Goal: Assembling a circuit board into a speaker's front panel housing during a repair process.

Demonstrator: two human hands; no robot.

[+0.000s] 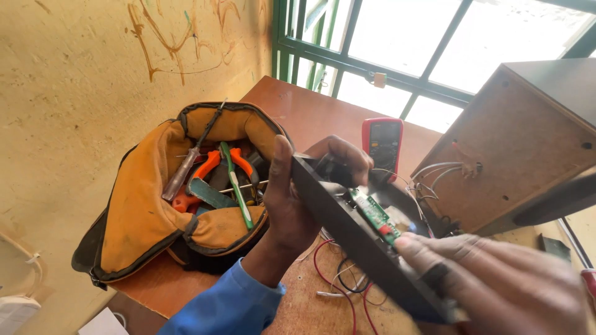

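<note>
Black plastic panel (347, 229), tilted on edge above the tabletop (298, 111), is being held between my two hands. My left hand (298, 198) is gripping its upper end, fingers (347, 155) curled over the top edge and clamped on it; my right hand (496, 279) is pinching the lower end, fingers together on the panel. A green circuit board (374, 214) is sitting on the inner face, with thin wires (434, 174) running from it to the wooden speaker box (528, 149) just beside. Red and black leads (338, 273) are lying loose beneath. Risk, as I judge it: tilting or pulling the panel further may be straining those wires off their joints, and a slip could drop it on the multimeter (383, 141) or the tool bag (155, 205).
</note>
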